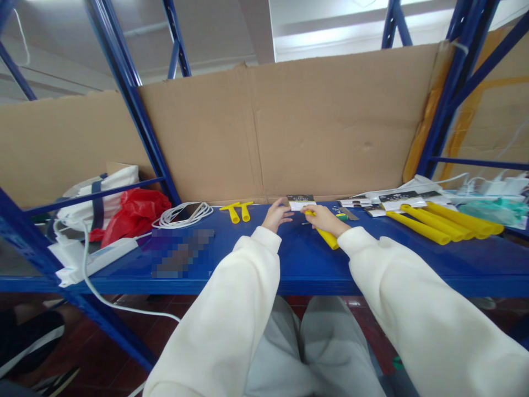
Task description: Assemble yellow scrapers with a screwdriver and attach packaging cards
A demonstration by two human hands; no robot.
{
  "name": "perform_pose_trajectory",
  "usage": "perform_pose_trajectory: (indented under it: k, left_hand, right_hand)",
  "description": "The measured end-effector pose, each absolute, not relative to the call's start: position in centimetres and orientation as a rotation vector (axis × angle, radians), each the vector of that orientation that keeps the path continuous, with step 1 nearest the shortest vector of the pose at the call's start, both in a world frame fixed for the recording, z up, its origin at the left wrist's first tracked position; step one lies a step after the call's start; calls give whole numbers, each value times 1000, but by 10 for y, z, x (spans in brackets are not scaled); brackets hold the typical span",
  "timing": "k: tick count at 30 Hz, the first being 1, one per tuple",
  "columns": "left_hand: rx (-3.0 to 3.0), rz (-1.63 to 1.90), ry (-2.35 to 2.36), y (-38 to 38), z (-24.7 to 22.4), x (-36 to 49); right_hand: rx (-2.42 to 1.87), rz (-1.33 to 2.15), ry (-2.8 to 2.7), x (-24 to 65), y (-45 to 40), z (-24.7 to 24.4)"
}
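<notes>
My right hand [323, 218] is closed around a yellow plastic tube [328, 239], whose wide end points toward me. Left of it, my left hand [278, 215] holds nothing, its fingers apart near a packet with a black-and-white header card [301, 202]. By my right hand lie a green-handled tool [341, 216] and a flat metal piece [348, 213], perhaps a ruler or blade. Two short yellow T-shaped pieces [235, 213] rest further left. Several longer yellow tubes [438, 226] lie at the right beside more header cards [400, 199].
The blue shelf [248, 264] has a cardboard back wall [314, 127] and blue metal posts. At left are a coiled white cable [185, 215], a red plastic bag [138, 212], and a white power strip [103, 256]. White plugs and a green bag [491, 212] sit far right.
</notes>
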State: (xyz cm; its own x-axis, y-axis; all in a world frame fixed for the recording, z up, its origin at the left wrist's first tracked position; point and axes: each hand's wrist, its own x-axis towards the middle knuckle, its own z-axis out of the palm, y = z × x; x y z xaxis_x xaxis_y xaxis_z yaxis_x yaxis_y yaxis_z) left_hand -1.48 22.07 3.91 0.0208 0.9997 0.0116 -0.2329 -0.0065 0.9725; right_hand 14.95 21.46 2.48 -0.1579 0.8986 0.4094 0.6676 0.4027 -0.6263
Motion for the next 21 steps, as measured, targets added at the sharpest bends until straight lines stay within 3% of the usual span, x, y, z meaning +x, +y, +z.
perform_pose_trajectory:
  k: [11, 16, 21]
  left_hand:
    - [1156, 1222, 1148, 214, 44, -15]
    - [1180, 1210, 1190, 212, 45, -15]
    - [1205, 1207, 1199, 213, 43, -17]
  right_hand:
    - [-2016, -376, -1892, 259, 212, 76]
    - [-2431, -360, -1866, 327, 195, 76]
    - [-2566, -281, -1789, 366, 195, 51]
